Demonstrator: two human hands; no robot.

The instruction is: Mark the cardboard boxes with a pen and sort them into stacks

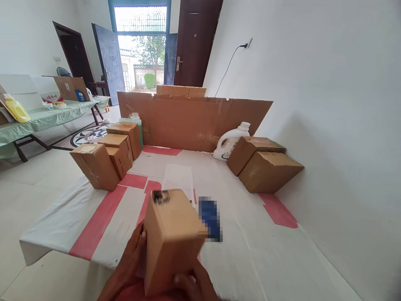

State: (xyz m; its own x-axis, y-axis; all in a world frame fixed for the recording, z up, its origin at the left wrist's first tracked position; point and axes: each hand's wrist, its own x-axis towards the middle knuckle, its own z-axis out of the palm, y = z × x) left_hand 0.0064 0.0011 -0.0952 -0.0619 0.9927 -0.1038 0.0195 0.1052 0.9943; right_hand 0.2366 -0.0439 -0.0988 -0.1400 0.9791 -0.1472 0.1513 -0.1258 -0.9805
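The left hand presses its fingers flat against the left side of a small cardboard box, and the right hand cups it from below, so both hold it raised over the near edge of the white and red sheet. This looks like the carrying stage. A blurred blue patch sits just beside the box. Farther out stand a left stack of boxes, a right pair of boxes, a white jug and a cardboard panel.
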